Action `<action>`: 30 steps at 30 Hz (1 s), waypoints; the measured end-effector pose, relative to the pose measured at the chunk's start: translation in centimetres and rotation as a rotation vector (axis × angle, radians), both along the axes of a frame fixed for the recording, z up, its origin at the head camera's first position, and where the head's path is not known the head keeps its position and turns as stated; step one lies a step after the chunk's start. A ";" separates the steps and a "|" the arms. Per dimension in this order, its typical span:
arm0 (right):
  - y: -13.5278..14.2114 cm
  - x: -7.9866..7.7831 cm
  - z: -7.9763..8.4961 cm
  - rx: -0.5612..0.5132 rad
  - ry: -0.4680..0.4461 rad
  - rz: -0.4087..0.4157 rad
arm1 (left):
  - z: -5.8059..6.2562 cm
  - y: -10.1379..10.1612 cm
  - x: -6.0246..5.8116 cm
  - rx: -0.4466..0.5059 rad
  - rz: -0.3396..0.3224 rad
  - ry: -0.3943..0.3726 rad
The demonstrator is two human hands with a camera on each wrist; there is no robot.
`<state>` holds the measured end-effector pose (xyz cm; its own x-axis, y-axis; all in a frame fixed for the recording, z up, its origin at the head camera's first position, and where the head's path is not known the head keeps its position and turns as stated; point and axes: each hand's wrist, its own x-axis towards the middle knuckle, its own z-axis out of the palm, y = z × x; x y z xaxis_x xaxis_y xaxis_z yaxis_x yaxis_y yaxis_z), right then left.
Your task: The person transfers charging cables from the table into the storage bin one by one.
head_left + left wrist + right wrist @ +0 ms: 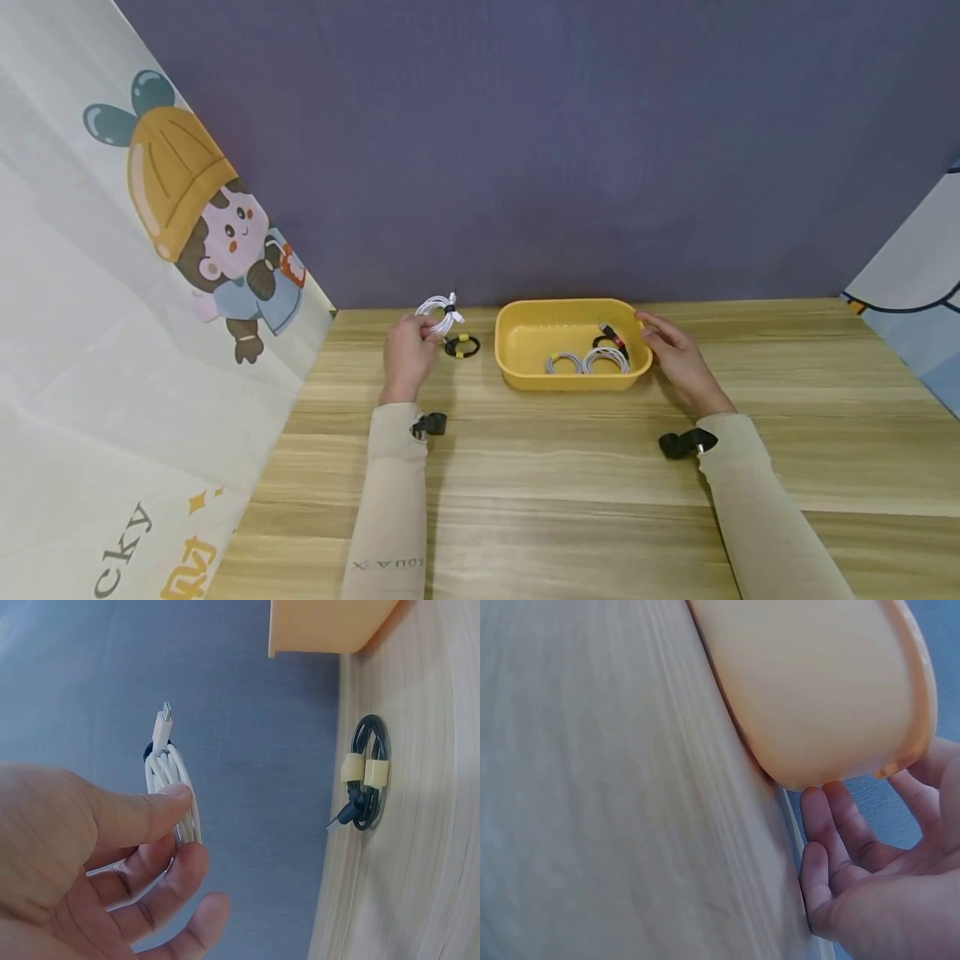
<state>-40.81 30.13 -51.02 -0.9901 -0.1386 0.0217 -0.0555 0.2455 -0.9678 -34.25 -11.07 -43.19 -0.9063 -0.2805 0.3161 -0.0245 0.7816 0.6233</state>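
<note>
A coiled white charging cable [438,315], tied with a black band, is held up off the table in my left hand [408,354]. In the left wrist view, thumb and fingers pinch the white coil [169,776], its plug pointing up. Just beside this hand, a coiled black cable [462,347] with yellow ties lies on the table. My right hand [678,358] grips the right end of a yellow bin [521,382] at the rim, other fingertips [815,799] against its outer wall. Inside the bin lie a grey coil [562,364], a white coil [606,361] and a black cable [621,343].
The wood-grain table [555,500] meets a dark blue-grey panel [555,167] right behind the bin. A white sheet with a cartoon print [225,225] hangs along the left side; another printed sheet [918,292] is at the right.
</note>
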 end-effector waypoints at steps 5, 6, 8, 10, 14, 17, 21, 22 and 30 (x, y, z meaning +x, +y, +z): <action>0.2 0.1 0.0 -0.010 0.013 -0.004 | 0.0 0.3 -0.1 -0.012 -0.023 0.015; 0.2 0.2 0.0 -0.011 0.018 -0.008 | 0.0 0.3 -0.1 -0.014 -0.028 0.017; 0.4 0.2 0.1 -0.001 0.024 -0.019 | -0.1 0.4 -0.2 -0.017 -0.033 0.019; 0.3 0.2 0.2 0.014 0.031 -0.028 | -0.1 0.4 -0.2 -0.011 -0.030 0.016; 0.1 0.1 0.6 0.042 0.030 -0.049 | 0.1 0.4 0.0 -0.008 -0.021 0.002; -0.1 0.1 0.9 0.077 0.043 -0.061 | 0.1 0.4 0.1 -0.009 -0.022 0.002; -0.3 0.1 1.1 0.139 0.069 -0.061 | -0.1 0.5 0.0 -0.020 -0.026 0.015; -0.3 0.1 1.1 0.155 0.074 -0.063 | -0.1 0.6 0.0 -0.023 -0.027 0.019; -0.5 0.1 1.6 0.239 0.084 -0.065 | -0.1 0.8 -0.1 -0.027 -0.040 0.021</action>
